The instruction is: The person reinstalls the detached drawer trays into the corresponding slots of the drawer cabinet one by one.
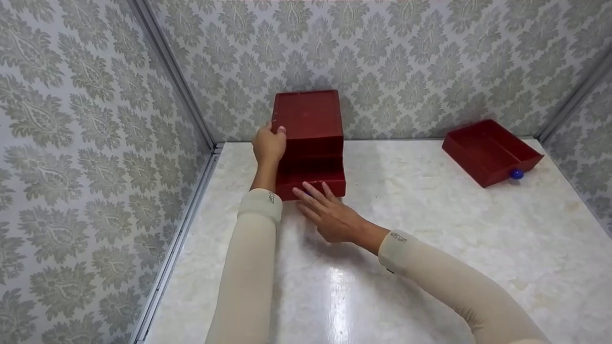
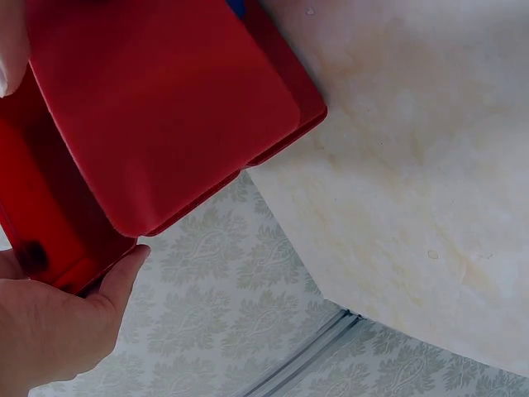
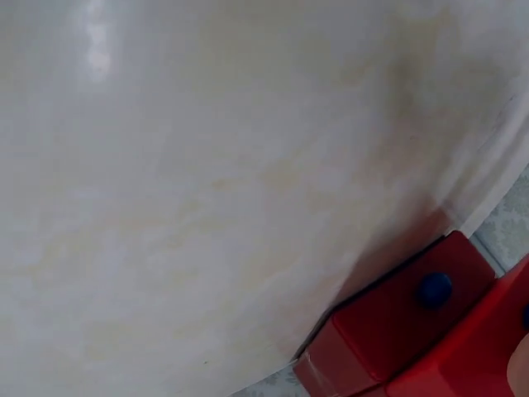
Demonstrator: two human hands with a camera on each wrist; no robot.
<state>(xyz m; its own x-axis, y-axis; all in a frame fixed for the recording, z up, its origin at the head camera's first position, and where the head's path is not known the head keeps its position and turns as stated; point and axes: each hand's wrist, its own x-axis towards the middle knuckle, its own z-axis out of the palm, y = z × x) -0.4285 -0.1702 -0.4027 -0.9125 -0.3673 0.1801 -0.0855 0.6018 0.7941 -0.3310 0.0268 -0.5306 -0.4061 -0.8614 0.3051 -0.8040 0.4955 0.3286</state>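
A red drawer cabinet (image 1: 308, 114) stands against the back wall, with a dark opening above its pulled-out drawer (image 1: 334, 188). My left hand (image 1: 268, 145) grips the cabinet's left side near the upper front edge, thumb resting over that edge. Against the front of the drawer lie the spread, straight fingers of my right hand (image 1: 332, 217), partly covering a blue knob. In the right wrist view, a blue knob (image 3: 434, 289) shows on another drawer front, beside the red face that a fingertip touches. The left wrist view shows a broad red panel (image 2: 165, 107) of the cabinet.
A separate red drawer (image 1: 487, 148) with a blue knob (image 1: 516, 174) lies at the back right of the pale marbled table (image 1: 430, 215). Patterned wallpaper (image 1: 382, 62) covers the walls behind and beside it. Metal trim (image 1: 186, 215) runs along the table's left edge.
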